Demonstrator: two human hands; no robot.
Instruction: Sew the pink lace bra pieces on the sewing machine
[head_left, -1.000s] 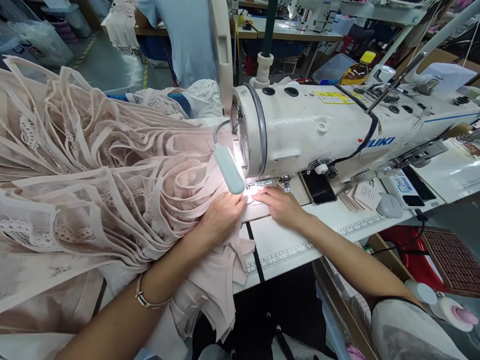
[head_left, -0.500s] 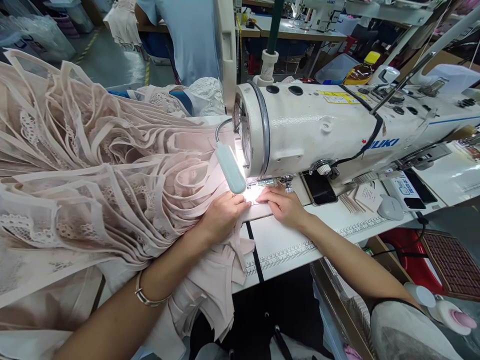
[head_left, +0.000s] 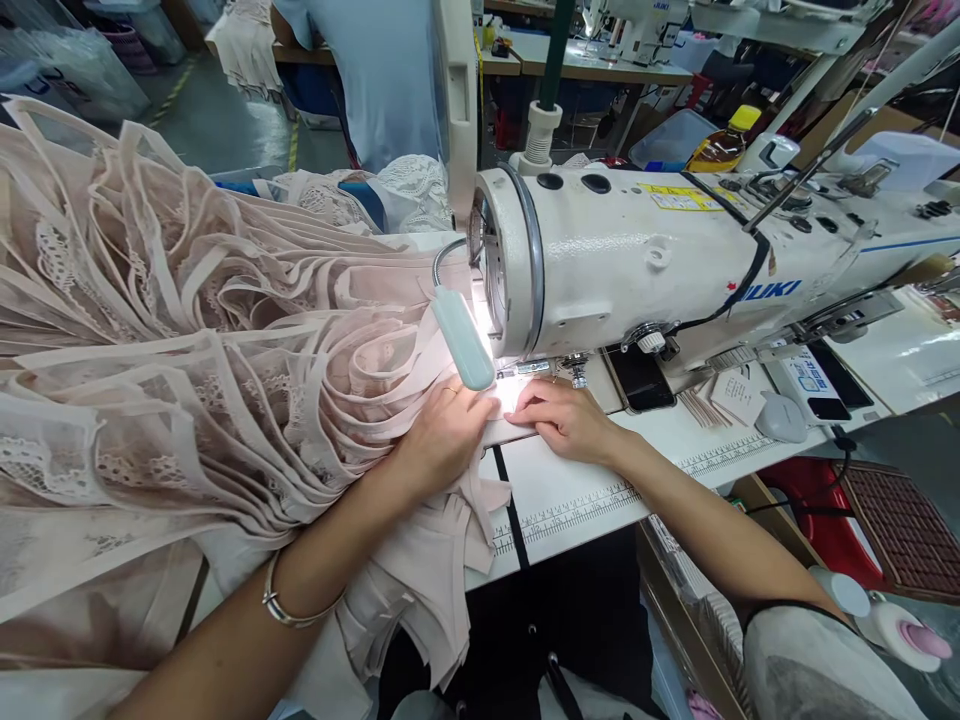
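Under the head of a white sewing machine (head_left: 600, 260), both hands work at the brightly lit needle area. My left hand (head_left: 448, 432) is closed on the edge of a pale pink fabric piece (head_left: 499, 430), its fingertips close to the presser foot. Just to the right, my right hand (head_left: 564, 418) pinches the same piece with thumb and forefinger. A small pale green lamp (head_left: 463, 340) hangs over the left fingers. Pink lace-trimmed garments (head_left: 247, 400) lie in a big heap against my left forearm. The needle tip is lost in the glare.
A phone (head_left: 639, 378) lies beneath the machine arm, with card tags (head_left: 739, 397) and a round white case (head_left: 782, 415) to its right. A printed ruler (head_left: 577, 512) runs along the table's front edge. Beyond the heap sits a person in blue (head_left: 375, 80).
My left hand has shifted slightly and its fingers have lifted and bent more. My right fingertips have moved a little left and down along the fabric. The view has shifted slightly.
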